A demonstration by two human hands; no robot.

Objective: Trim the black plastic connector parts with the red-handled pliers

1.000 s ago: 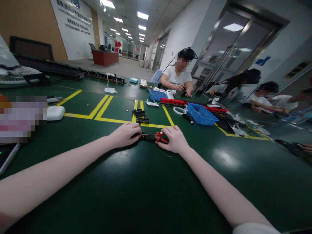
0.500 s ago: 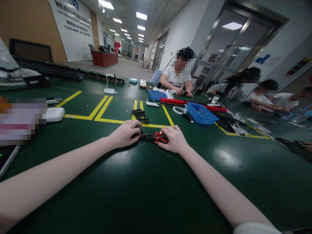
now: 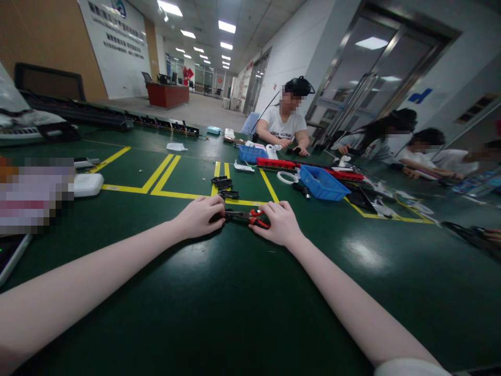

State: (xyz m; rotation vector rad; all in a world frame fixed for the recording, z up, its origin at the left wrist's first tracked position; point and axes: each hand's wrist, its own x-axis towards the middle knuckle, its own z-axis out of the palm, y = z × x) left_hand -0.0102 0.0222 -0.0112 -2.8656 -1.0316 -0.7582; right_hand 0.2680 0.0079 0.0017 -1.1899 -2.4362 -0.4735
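Note:
My right hand (image 3: 278,222) is closed around the red and black handles of a pair of pliers (image 3: 255,217). The jaws point left, toward my left hand (image 3: 201,216), whose fingers are pinched round a small dark piece (image 3: 222,214) at the jaw tips. Most of that piece is hidden by the fingers, so its kind does not show. Just beyond my hands, several small black parts (image 3: 223,183) lie in a loose pile on the green table (image 3: 242,292). Both hands rest low over the tabletop.
Yellow tape lines (image 3: 166,175) mark the table. A blue bin (image 3: 323,183), a white cable coil (image 3: 287,177) and red strips (image 3: 276,163) sit to the right. At left is a white rounded object (image 3: 88,185). A person (image 3: 285,125) works across the table, with others at far right.
Hardly anything differs. The jaws of the pliers look slightly higher or more apart, and both hands keep nearly the same place.

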